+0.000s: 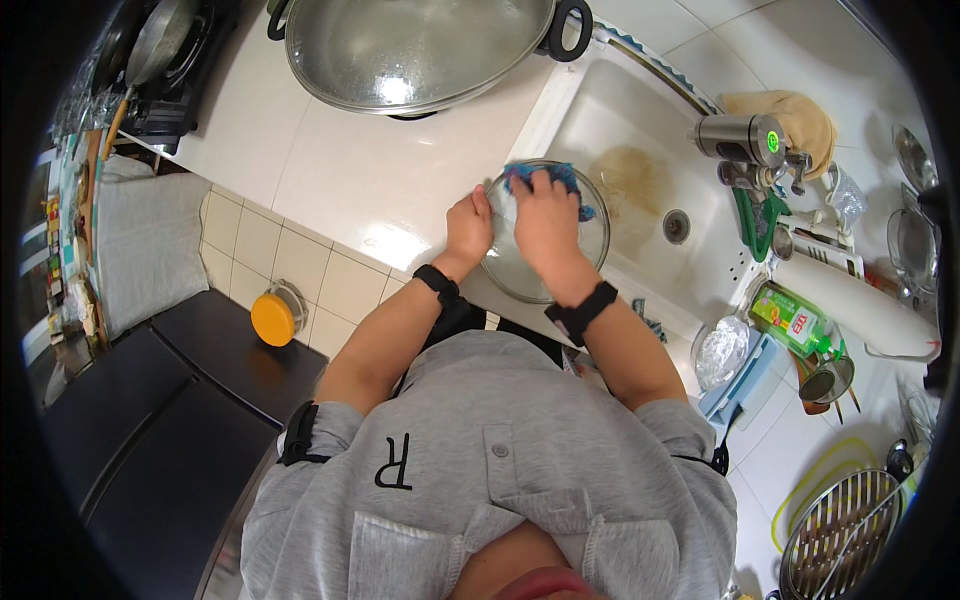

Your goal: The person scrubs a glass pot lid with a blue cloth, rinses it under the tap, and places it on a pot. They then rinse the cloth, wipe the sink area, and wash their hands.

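A round glass lid (525,262) with a metal rim is held over the near left edge of the white sink (622,97). My left hand (471,227) grips the lid's left rim, thumb up. My right hand (546,217) presses a blue and purple scrubbing cloth (559,176) onto the lid's upper part, with its fingers curled over the cloth. Part of the lid is hidden behind my right hand and wrist. Brownish water or a stain (630,180) shows in the sink, left of the metal drain (676,226).
A large wok with a glass lid (420,52) stands on the counter ahead. A stove with a pan (161,45) is at the far left. Right of the sink are a green dish soap bottle (787,315), a paper roll (855,300) and a blue container (742,382).
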### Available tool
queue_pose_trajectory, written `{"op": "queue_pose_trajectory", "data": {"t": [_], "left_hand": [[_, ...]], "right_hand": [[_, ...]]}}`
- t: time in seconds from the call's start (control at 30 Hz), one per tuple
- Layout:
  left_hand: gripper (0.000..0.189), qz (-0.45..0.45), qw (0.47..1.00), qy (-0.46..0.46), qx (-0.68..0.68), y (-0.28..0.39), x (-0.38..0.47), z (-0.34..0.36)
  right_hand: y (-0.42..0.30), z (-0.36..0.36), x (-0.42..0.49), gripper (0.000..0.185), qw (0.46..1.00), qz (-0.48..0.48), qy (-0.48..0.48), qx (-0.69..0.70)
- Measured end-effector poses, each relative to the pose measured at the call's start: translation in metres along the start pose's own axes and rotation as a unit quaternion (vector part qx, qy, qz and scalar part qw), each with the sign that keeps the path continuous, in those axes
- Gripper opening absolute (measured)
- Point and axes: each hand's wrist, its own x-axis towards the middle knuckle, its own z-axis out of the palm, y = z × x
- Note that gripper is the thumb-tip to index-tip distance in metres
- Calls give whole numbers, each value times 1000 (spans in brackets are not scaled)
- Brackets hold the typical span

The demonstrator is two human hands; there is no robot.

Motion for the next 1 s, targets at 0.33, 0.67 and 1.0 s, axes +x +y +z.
{"op": "queue_pose_trajectory", "data": {"t": [0.33,0.67,1.0], "left_hand": [[63,30,999,6,21,-9,-1,3],[63,-9,1000,0,-10,-6,-4,1],[63,7,1000,22,9,-10,-2,1]], "right_hand": [[16,3,5,43,996,63,44,-51],[22,-5,8,40,998,44,38,32],[34,12,1,41,981,-5,107,161]]}}
